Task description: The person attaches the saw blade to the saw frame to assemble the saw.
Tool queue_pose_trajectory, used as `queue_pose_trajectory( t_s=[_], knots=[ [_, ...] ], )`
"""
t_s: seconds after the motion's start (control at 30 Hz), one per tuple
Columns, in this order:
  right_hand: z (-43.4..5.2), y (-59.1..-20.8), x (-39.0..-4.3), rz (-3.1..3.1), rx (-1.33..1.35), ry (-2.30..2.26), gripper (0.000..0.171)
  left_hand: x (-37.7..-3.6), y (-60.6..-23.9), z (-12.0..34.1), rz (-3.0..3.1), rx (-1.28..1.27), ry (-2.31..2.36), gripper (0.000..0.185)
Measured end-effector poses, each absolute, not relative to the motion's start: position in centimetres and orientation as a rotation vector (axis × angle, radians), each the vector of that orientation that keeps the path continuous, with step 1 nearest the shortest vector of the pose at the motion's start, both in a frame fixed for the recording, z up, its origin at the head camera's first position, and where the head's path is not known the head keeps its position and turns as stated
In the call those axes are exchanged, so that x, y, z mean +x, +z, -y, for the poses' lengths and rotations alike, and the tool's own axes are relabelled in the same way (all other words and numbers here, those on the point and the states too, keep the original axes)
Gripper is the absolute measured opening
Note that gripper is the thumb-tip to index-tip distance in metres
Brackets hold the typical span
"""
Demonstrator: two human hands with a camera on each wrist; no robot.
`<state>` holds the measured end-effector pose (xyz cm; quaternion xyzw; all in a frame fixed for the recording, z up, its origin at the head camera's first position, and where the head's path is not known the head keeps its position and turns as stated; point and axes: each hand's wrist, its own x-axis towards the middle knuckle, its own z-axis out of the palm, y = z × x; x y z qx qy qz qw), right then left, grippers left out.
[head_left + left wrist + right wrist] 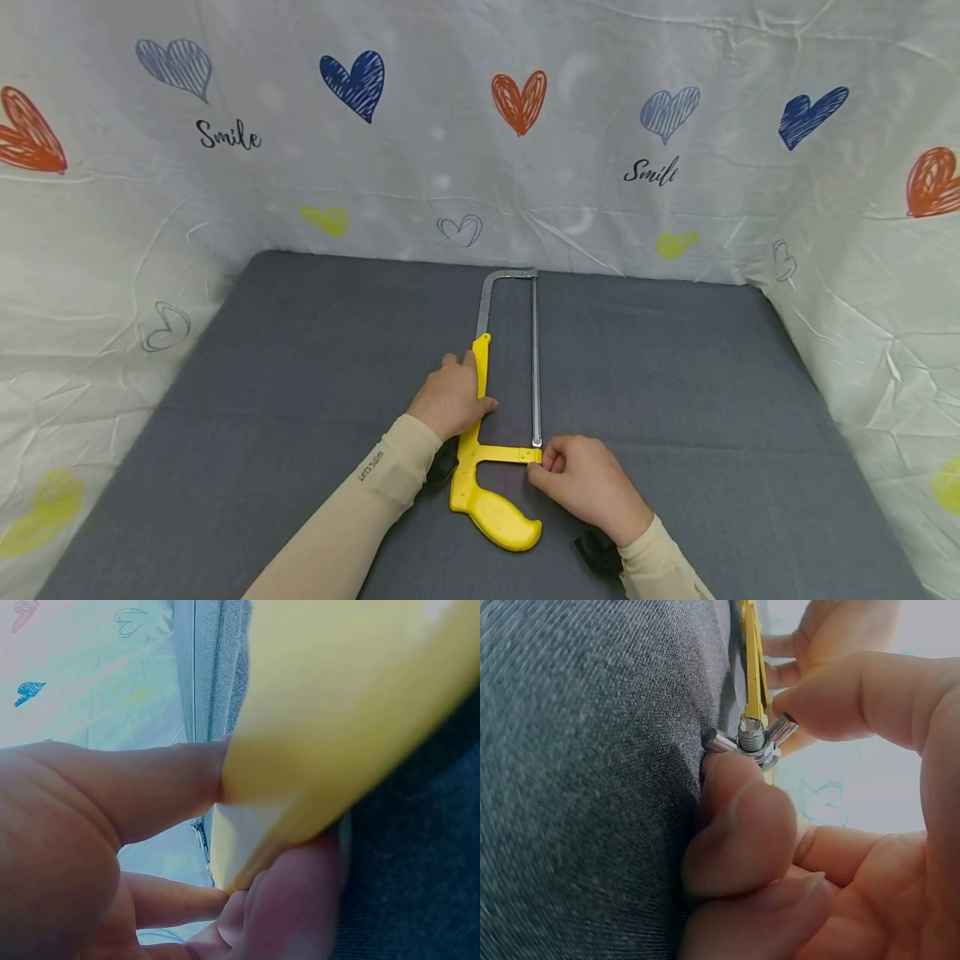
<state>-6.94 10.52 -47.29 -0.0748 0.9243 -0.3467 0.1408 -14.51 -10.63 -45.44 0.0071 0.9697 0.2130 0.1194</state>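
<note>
A hacksaw (483,454) with a yellow frame and handle (498,518) lies on the dark grey cloth, its silver bow pointing away from me. Along its right side runs the long straight blade part (536,367). My left hand (450,398) grips the yellow spine, thumb on one side and fingers on the other. At the frame's lower right corner, my right hand (592,483) pinches a metal wing nut (769,754). The right wrist view shows the thumb at one wing and a fingertip at the other, with a threaded bolt end (751,735) poking out between.
The grey cloth (300,358) covers the table. Behind and at both sides hangs a white curtain (420,167) printed with hearts and "Smile". A black wrist device (597,552) sits below my right hand.
</note>
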Motion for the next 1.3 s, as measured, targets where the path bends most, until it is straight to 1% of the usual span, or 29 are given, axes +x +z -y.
queue_pose_trajectory(
  t_s=[0.33, 0.7, 1.0, 1.3],
  knots=[
    [-10.51, -47.22, -6.85, -2.68, -0.188, -1.019, 0.02, -14.48, -45.37, 10.54, -2.83, 0.021, 0.617, 0.092],
    [-10.76, -47.28, -6.98, -2.649, -0.253, -1.047, 0.014, -14.46, -45.42, 10.51, -2.826, 0.007, 0.618, 0.092],
    [-10.71, -47.09, -6.88, -2.642, -0.19, -1.056, 0.009, -14.43, -45.41, 10.51, -2.818, 0.008, 0.622, 0.092],
    [-11.16, -47.46, -7.24, -2.597, -0.273, -1.08, 0.012, -14.58, -45.47, 10.73, -2.847, 0.051, 0.616, 0.092]
  ],
)
